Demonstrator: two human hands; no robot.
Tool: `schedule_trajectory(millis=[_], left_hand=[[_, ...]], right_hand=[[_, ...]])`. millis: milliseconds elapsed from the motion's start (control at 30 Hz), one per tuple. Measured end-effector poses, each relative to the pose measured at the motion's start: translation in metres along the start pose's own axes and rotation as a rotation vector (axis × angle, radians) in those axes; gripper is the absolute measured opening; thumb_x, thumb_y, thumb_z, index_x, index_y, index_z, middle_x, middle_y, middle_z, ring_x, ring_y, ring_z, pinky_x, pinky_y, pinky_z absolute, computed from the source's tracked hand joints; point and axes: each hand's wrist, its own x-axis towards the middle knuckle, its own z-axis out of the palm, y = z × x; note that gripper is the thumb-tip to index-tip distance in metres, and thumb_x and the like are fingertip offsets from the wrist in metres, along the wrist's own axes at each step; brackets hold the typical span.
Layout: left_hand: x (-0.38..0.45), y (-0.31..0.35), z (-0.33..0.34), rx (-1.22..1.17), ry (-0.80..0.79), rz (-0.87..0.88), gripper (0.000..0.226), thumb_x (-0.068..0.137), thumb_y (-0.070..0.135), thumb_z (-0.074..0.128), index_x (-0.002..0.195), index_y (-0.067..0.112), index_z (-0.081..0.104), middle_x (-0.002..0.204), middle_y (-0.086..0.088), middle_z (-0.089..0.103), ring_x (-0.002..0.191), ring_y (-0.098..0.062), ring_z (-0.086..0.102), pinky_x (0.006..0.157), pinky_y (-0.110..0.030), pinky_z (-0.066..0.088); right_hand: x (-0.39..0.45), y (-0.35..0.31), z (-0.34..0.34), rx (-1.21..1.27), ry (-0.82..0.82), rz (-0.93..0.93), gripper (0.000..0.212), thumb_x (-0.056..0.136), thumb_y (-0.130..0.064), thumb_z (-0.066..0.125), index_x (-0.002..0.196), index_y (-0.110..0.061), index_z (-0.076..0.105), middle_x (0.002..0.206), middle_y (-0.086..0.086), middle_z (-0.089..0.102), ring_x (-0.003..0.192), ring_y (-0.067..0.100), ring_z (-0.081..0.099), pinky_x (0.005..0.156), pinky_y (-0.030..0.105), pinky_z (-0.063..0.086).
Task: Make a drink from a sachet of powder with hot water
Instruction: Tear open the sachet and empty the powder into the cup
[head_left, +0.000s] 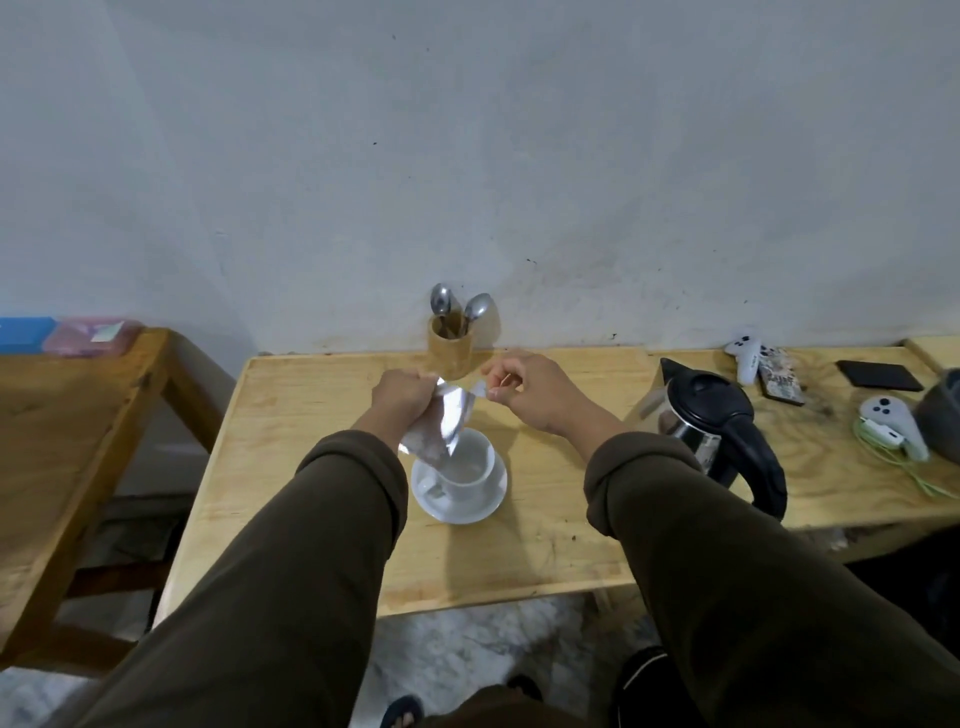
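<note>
My left hand (402, 397) grips the top of a silvery sachet (441, 423), which hangs tilted over a white cup (467, 467). The cup stands on a white saucer (483, 506) on the light wooden table (311, 467). A small torn-off strip of the sachet (480, 387) is pinched between the fingers of my right hand (524, 387), a little to the right of the sachet. A kettle of steel and black plastic (711, 431) stands to the right of the cup, its lid closed.
A bamboo holder (449, 345) with two spoons stands at the wall behind the cup. To the far right lie white controllers (893, 421), a phone (880, 375), a green cable and a dark container. A second wooden table (67, 415) stands left, across a gap.
</note>
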Motion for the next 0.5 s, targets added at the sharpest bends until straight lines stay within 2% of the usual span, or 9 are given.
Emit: schedule_trajectory(millis=[67,133,167,233,300,400,500], left_hand=[[-0.003,-0.009,0.004,0.029,-0.042,-0.003,0.031,0.091,0.031,0.053,0.065,0.015,0.057,0.088,-0.013,0.064,0.097,-0.030,0.059,0.080,-0.028,0.041],[-0.006,-0.017,0.008,0.026,-0.063,-0.026,0.036,0.091,0.029,0.054,0.058,0.015,0.055,0.076,-0.008,0.059,0.088,-0.027,0.055,0.074,-0.026,0.037],[-0.007,-0.020,0.011,0.010,-0.071,-0.040,0.032,0.090,0.028,0.055,0.061,0.014,0.060,0.079,-0.009,0.062,0.090,-0.028,0.057,0.075,-0.025,0.038],[-0.010,-0.027,0.014,0.001,-0.078,-0.055,0.023,0.090,0.026,0.056,0.085,0.010,0.072,0.099,-0.013,0.069,0.103,-0.030,0.061,0.081,-0.026,0.043],[-0.011,-0.032,0.015,0.031,-0.078,-0.059,0.028,0.091,0.024,0.055,0.102,0.007,0.073,0.113,-0.013,0.070,0.111,-0.030,0.060,0.091,-0.029,0.046],[-0.012,-0.036,0.016,0.083,-0.079,-0.074,0.027,0.092,0.021,0.054,0.106,0.006,0.072,0.117,-0.013,0.069,0.112,-0.030,0.060,0.092,-0.031,0.047],[-0.010,-0.037,0.017,0.138,-0.095,-0.114,0.029,0.091,0.023,0.057,0.107,0.003,0.071,0.116,-0.016,0.069,0.106,-0.030,0.062,0.090,-0.033,0.050]], right_hand=[[-0.002,0.002,0.008,0.018,-0.042,0.039,0.026,0.086,-0.005,0.060,0.065,-0.021,0.055,0.112,0.007,0.068,0.088,0.023,0.065,0.084,0.031,0.049],[-0.005,0.004,0.017,0.008,-0.079,0.040,0.020,0.086,-0.004,0.058,0.071,-0.017,0.057,0.099,0.012,0.072,0.085,0.023,0.068,0.077,0.028,0.050],[-0.006,0.006,0.022,-0.009,-0.098,0.026,0.016,0.086,-0.004,0.057,0.075,-0.015,0.058,0.092,0.012,0.072,0.083,0.021,0.067,0.071,0.024,0.049],[-0.010,0.009,0.030,-0.041,-0.134,-0.001,0.013,0.087,-0.002,0.054,0.081,-0.014,0.058,0.082,0.008,0.064,0.078,0.018,0.061,0.062,0.017,0.043],[-0.012,0.015,0.037,-0.091,-0.169,-0.034,0.016,0.086,0.000,0.050,0.086,-0.015,0.057,0.083,0.004,0.057,0.077,0.018,0.053,0.063,0.018,0.041],[-0.014,0.025,0.046,-0.251,-0.224,-0.100,0.027,0.081,0.002,0.049,0.103,-0.011,0.058,0.092,0.003,0.050,0.082,0.019,0.049,0.072,0.026,0.042],[-0.017,0.031,0.052,-0.305,-0.255,-0.105,0.037,0.080,0.000,0.056,0.115,-0.013,0.054,0.097,0.000,0.043,0.086,0.017,0.045,0.074,0.025,0.039]])
